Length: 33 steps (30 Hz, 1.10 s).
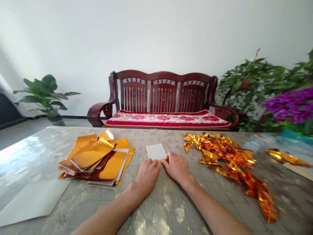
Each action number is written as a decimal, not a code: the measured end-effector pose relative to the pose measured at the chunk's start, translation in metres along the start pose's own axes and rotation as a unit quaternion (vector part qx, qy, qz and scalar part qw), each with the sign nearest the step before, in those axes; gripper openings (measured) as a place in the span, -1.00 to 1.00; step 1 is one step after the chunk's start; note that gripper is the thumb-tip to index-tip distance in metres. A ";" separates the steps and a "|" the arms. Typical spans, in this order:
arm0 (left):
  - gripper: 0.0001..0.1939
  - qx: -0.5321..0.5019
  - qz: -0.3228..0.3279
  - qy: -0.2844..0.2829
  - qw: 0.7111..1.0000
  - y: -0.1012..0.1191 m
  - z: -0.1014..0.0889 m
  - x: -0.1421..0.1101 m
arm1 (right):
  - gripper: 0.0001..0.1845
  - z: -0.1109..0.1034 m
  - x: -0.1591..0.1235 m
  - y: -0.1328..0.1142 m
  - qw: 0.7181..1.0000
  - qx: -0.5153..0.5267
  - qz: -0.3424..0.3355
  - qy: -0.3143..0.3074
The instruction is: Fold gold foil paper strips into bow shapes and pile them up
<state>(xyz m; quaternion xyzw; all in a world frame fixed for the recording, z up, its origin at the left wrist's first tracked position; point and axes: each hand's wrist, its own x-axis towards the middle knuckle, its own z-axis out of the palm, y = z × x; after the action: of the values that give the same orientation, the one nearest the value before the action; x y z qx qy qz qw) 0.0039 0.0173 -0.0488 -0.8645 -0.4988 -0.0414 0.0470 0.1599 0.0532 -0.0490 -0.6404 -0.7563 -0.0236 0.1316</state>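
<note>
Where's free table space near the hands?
Free: grey marbled tabletop just below the left hand and right hand; also left of the stacked gold-foil sheets. Crowded: right, crumpled gold foil strips.

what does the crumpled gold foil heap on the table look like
The heap of gold foil strips is a loose pile of creased, folded pieces, shiny orange-gold like metallic foil and bright with reflections. It lies flat on the marble-patterned table, right of centre, spreading from near the far edge toward the near right in a narrowing tail. The right hand rests just left of it and seems not to touch it.
</note>
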 end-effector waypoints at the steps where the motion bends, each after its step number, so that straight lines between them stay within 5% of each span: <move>1: -0.76 0.001 -0.001 0.000 1.000 0.001 -0.001 0.000 | -0.72 0.000 0.000 -0.001 1.000 0.002 0.007 -0.001; 19: -0.75 0.017 -0.058 -0.027 0.998 -0.001 -0.007 -0.013 | -0.88 -0.001 0.009 0.019 0.999 0.036 0.029 -0.029; 27: -0.75 0.004 -0.061 -0.002 0.998 0.000 -0.004 -0.016 | -0.64 0.000 0.007 0.027 0.998 0.055 0.038 -0.003; 33: -0.76 -0.012 -0.053 0.004 0.999 0.004 -0.003 -0.015 | -0.77 -0.001 0.005 0.027 0.996 0.086 0.025 0.007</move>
<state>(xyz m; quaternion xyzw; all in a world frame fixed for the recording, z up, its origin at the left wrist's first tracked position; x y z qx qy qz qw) 0.0001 0.0024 -0.0474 -0.8371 -0.5433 -0.0531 0.0365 0.1853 0.0622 -0.0502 -0.6454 -0.7382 0.0407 0.1917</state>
